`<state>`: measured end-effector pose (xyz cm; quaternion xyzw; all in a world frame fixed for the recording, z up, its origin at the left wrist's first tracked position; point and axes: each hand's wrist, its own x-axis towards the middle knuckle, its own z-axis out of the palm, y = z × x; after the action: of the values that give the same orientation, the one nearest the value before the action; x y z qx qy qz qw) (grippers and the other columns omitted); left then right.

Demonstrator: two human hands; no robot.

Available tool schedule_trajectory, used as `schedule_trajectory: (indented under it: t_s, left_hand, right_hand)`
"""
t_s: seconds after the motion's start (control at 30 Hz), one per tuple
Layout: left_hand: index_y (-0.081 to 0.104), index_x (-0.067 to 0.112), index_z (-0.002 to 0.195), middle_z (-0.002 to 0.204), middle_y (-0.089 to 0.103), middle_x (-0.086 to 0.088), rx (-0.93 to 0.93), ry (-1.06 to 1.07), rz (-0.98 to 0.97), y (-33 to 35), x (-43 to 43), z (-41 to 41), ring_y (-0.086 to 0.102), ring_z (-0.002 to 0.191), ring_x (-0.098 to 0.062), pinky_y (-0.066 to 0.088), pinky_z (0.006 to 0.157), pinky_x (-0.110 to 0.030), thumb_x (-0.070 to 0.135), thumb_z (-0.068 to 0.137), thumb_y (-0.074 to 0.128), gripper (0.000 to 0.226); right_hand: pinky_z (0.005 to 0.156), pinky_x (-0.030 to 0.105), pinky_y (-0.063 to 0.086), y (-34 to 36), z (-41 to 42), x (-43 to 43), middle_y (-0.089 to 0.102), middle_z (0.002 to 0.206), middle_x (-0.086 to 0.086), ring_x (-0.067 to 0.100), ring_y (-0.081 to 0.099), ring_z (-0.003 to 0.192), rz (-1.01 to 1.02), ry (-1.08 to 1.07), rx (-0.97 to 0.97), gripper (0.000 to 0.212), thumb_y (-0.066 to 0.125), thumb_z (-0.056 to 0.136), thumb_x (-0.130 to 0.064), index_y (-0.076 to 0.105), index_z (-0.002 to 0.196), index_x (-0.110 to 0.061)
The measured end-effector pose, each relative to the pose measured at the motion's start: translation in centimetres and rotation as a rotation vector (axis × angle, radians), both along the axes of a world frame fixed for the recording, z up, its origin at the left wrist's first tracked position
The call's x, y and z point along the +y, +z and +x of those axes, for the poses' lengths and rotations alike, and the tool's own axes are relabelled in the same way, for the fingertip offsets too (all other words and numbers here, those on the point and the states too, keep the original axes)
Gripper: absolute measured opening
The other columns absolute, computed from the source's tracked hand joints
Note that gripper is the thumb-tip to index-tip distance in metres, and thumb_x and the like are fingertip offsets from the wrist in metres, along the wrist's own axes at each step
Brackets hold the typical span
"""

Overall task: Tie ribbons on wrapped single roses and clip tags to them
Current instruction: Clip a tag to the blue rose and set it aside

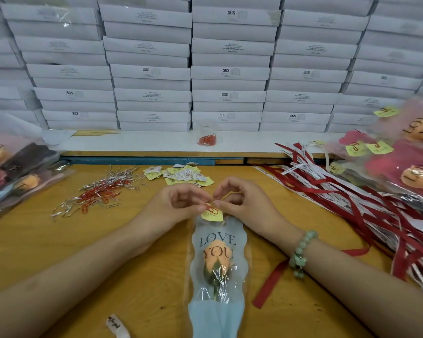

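Note:
A wrapped orange rose (217, 262) lies lengthwise on the wooden table (59, 240), its clear sleeve printed "LOVE YOU", its top pointing away from me. At the sleeve's far end sit a yellow tag (212, 215) and a red paper clip (211, 208). My left hand (181, 203) pinches the clip and tag from the left. My right hand (239, 203) pinches the sleeve's top edge and the tag from the right, fingers curled. A green bead bracelet is on my right wrist.
Loose red and silver clips (98, 193) lie at left, a pile of tags (181, 175) ahead, red and white ribbons (340, 191) at right. Wrapped roses are heaped at the left edge (12, 172) and right edge (405, 162). Stacked white boxes (205, 69) wall the back.

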<state>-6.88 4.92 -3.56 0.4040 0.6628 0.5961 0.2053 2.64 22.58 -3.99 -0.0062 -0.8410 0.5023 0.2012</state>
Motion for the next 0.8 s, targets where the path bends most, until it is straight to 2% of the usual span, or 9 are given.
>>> schedule_trajectory:
  t_s: [0.1, 0.23, 0.3, 0.4, 0.57, 0.67, 0.8]
  left_hand:
    - [0.072, 0.012, 0.099, 0.097, 0.074, -0.005, 0.019, 0.002, 0.022, -0.27, 0.19, 0.03, 0.069, 0.097, -0.018, 0.052, 0.085, -0.019, 0.004, 0.083, 0.070, 0.018]
    - [0.073, 0.017, 0.095, 0.096, 0.074, 0.000, 0.036, -0.032, 0.024, -0.25, 0.36, 0.25, 0.068, 0.097, -0.014, 0.051, 0.083, -0.016, 0.003, 0.085, 0.068, 0.018]
    - [0.074, 0.021, 0.092, 0.095, 0.074, 0.000, 0.044, -0.030, 0.025, -0.21, 0.40, 0.30, 0.069, 0.096, -0.013, 0.051, 0.082, -0.015, 0.003, 0.085, 0.068, 0.020]
    - [0.073, 0.016, 0.093, 0.095, 0.075, -0.001, 0.051, -0.011, 0.025, -0.35, 0.43, 0.18, 0.069, 0.094, -0.013, 0.051, 0.081, -0.015, 0.001, 0.085, 0.067, 0.017]
    - [0.073, 0.013, 0.092, 0.094, 0.074, -0.007, 0.027, 0.077, 0.018, -0.76, 0.44, -0.17, 0.069, 0.095, -0.021, 0.055, 0.085, -0.022, 0.003, 0.084, 0.070, 0.014]
    - [0.072, 0.008, 0.095, 0.095, 0.074, -0.010, 0.024, 0.076, 0.037, -0.86, 0.51, -0.21, 0.069, 0.094, -0.021, 0.055, 0.085, -0.021, 0.001, 0.083, 0.070, 0.015]
    - [0.072, 0.005, 0.095, 0.091, 0.075, -0.008, 0.050, 0.079, 0.045, -0.92, 0.64, -0.25, 0.070, 0.089, -0.016, 0.053, 0.078, -0.017, -0.002, 0.082, 0.070, 0.015]
  right_hand:
    - [0.066, 0.020, 0.055, 0.00, -0.02, 0.01, 0.070, 0.097, 0.006, 0.019, 0.072, 0.077, 0.007, -0.006, 0.010, 0.012, 0.073, 0.085, -0.007, 0.063, 0.092, -0.011]
    - [0.070, 0.029, 0.058, -0.10, -0.07, 0.08, 0.069, 0.097, 0.006, 0.019, 0.072, 0.078, 0.031, -0.020, 0.024, 0.012, 0.072, 0.085, -0.007, 0.063, 0.092, -0.011]
    - [0.069, 0.026, 0.058, -0.14, -0.08, 0.09, 0.069, 0.097, 0.006, 0.017, 0.072, 0.077, 0.040, -0.019, 0.028, 0.012, 0.072, 0.085, -0.007, 0.063, 0.092, -0.011]
    - [0.069, 0.023, 0.057, -0.18, -0.11, 0.06, 0.069, 0.097, 0.004, 0.015, 0.072, 0.077, 0.048, -0.009, 0.020, 0.012, 0.072, 0.085, -0.008, 0.064, 0.093, -0.010]
    - [0.085, 0.022, 0.048, -0.21, -0.07, 0.09, 0.066, 0.096, -0.011, 0.003, 0.061, 0.095, 0.207, -0.119, 0.145, 0.011, 0.070, 0.088, -0.020, 0.065, 0.097, -0.017]
    - [0.076, 0.014, 0.042, -0.07, 0.04, -0.29, 0.066, 0.087, -0.010, 0.007, 0.061, 0.086, 0.234, -0.072, 0.192, 0.014, 0.074, 0.085, -0.024, 0.065, 0.095, -0.018]
    - [0.072, 0.025, 0.053, -0.15, 0.06, -0.70, 0.070, 0.079, -0.001, 0.011, 0.064, 0.073, 0.193, 0.033, 0.131, 0.025, 0.079, 0.079, -0.022, 0.064, 0.097, -0.012]
